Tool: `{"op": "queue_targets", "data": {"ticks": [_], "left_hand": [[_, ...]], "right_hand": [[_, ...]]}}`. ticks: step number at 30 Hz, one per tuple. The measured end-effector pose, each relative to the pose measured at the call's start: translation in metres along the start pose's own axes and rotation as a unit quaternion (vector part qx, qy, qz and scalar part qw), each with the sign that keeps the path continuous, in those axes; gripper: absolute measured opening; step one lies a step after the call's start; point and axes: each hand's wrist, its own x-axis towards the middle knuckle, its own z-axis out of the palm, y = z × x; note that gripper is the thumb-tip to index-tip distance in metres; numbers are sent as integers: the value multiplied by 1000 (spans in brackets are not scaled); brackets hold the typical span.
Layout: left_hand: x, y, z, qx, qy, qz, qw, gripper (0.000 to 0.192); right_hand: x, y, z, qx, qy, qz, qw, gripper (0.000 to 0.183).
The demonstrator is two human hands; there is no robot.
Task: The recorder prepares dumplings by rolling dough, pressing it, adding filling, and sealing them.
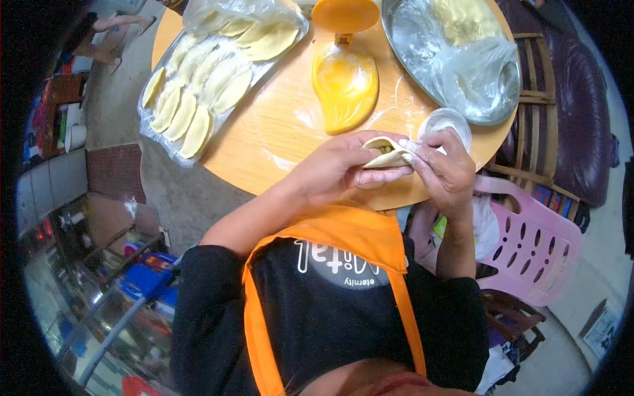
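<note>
Between my two hands is a folded round of pale dough [391, 159], with a greenish filling showing in its gap. My left hand [342, 166] cradles it from the left, thumb at the open side. At its right end, the floury fingertips of my right hand [442, 166] pinch the dough edges together. Just behind my right hand stands a small clear tub [458, 119] with white powder, probably flour. A yellow hinged dumpling press [346, 91] lies opened out on the table beyond my hands, dusted white.
The round wooden table [270, 111] carries a plastic-lined tray [250, 91] of half-moon dumplings [197, 131] at left. A round metal tray [488, 118] at right holds dough under plastic [465, 59]. A pink plastic chair [540, 242] stands at right. A person's legs [106, 42] show far left.
</note>
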Motion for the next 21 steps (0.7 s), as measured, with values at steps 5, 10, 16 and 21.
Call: {"op": "queue_targets", "data": {"ticks": [5,10,16,21], "left_hand": [[-3,4,-4,34,7,10,999,41],[-3,7,-5,40,4,5,999,47],[-6,9,-4,25,-2,6,1000,46],[-4,5,-10,103,28,5,994,50]], "right_hand": [[11,-12,-2,9,2,17,1000,33],[17,-10,-2,-4,-32,-35,999,25],[15,-10,1,-27,-20,-61,998,19],[24,-21,-2,-35,-43,-30,998,24]]}}
